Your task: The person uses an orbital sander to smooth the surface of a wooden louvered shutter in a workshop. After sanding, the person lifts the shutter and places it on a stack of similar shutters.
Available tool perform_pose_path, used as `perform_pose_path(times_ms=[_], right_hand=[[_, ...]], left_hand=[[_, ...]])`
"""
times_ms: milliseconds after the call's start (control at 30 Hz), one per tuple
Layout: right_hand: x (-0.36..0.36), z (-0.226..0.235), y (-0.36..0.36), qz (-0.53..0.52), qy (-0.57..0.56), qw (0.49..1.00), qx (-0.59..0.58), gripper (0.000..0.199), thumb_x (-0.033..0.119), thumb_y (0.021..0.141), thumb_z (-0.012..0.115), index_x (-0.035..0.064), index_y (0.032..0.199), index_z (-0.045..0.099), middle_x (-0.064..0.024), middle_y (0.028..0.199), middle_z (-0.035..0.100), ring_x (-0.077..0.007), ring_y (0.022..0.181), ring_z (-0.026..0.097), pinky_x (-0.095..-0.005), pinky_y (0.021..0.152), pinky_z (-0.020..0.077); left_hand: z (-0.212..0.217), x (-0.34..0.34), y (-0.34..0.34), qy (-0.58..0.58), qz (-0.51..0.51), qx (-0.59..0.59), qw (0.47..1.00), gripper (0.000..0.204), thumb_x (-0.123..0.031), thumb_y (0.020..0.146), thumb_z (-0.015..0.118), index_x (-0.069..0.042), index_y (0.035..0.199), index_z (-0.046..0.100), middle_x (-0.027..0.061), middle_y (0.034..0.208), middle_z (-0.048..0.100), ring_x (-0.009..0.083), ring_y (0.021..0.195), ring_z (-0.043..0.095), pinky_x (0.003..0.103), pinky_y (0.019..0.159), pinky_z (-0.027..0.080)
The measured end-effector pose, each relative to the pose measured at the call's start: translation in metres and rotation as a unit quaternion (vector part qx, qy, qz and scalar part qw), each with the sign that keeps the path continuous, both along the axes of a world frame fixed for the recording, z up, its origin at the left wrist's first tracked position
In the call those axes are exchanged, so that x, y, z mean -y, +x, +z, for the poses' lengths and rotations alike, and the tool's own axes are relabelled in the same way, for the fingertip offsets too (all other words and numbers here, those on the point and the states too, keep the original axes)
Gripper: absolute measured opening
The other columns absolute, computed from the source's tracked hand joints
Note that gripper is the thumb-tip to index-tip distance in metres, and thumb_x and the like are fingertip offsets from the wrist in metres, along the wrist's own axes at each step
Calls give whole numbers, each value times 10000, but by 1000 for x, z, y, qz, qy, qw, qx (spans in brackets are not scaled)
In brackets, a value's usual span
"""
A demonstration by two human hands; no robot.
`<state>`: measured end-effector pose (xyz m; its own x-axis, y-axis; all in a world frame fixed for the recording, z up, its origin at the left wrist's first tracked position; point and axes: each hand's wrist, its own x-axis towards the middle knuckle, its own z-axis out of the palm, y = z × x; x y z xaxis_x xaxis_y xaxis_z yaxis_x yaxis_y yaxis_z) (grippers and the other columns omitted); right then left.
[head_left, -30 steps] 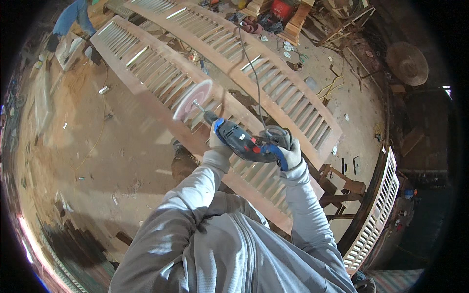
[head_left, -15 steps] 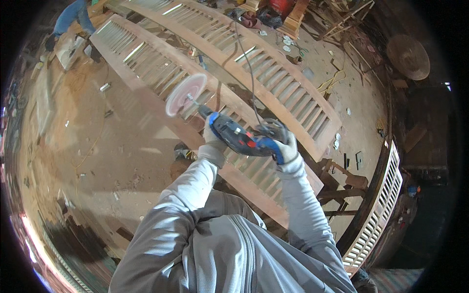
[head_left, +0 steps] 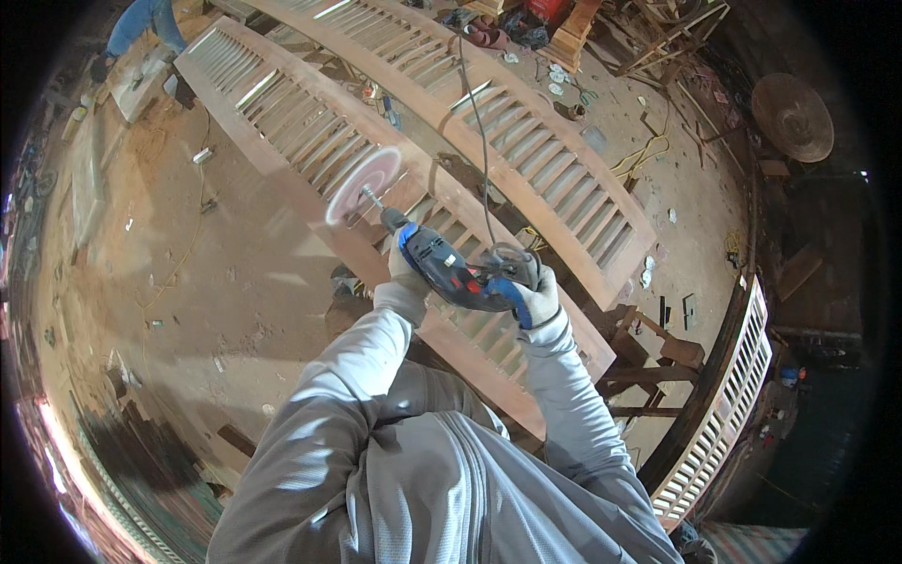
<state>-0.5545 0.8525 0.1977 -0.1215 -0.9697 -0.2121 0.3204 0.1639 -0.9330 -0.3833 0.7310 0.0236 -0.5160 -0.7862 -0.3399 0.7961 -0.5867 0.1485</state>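
Electric drill (head_left: 451, 271) with spinning sanding disc (head_left: 365, 184) held over louvred wooden shutter panel (head_left: 310, 141). Left hand (head_left: 406, 273) clenched round front of body, right hand (head_left: 536, 293) gripping rear handle. Tool looks hefty, rigid; cord (head_left: 474, 122) trails up. Dusty workshop floor (head_left: 188, 282), second panel (head_left: 526, 132) alongside.

Daylight floods the floor (head_left: 216, 273) left of your fingers (head_left: 540, 291); the disc (head_left: 364, 185) beyond them blurs, edges curve dark.

The person wears a light grey long-sleeved top with seams running down the front. Pale work gloves cover the left hand (head_left: 406, 274) and right hand (head_left: 538, 299).
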Motion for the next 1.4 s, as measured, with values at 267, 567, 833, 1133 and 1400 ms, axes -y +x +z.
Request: perform_pose_path(times_ms=[267,567,833,1133,1400], right_hand=[[-40,53,-62,-20,-15,1000,-2,483,2,775,689,-96,1229,555,-181,1126,674,-229,996,667,-342,873,539],[-60,21,-56,-38,23,998,-38,460,-22,769,649,-72,1215,548,-204,1119,673,-267,973,680,-353,827,557],[-54,34,-70,-11,36,999,-3,474,-5,773,660,-59,1237,579,-117,1061,695,-171,918,666,-305,818,536],[-67,42,-66,-34,31,998,-30,478,-19,733,670,-71,1199,580,-154,1047,690,-226,908,690,-328,797,562],[-78,70,-88,-100,8,995,-19,418,-50,674,580,-42,1091,549,-229,1035,659,-328,826,692,-421,753,595]], left_hand=[[22,-48,-75,53,-19,-38,998,280,-385,914,519,-146,778,571,43,760,617,247,731,612,411,759,510],[28,-65,-71,61,-7,8,998,229,-338,884,556,-140,770,575,44,740,616,258,721,613,419,723,518],[26,-84,-67,117,38,72,990,264,-351,888,547,-131,743,564,50,716,602,247,714,608,410,721,516],[20,-88,-60,73,-11,13,997,302,-408,893,559,-123,817,629,72,788,665,261,757,643,414,763,538],[43,-109,-102,98,14,-26,995,293,-405,904,573,-121,857,630,65,811,674,258,753,650,406,770,547]])
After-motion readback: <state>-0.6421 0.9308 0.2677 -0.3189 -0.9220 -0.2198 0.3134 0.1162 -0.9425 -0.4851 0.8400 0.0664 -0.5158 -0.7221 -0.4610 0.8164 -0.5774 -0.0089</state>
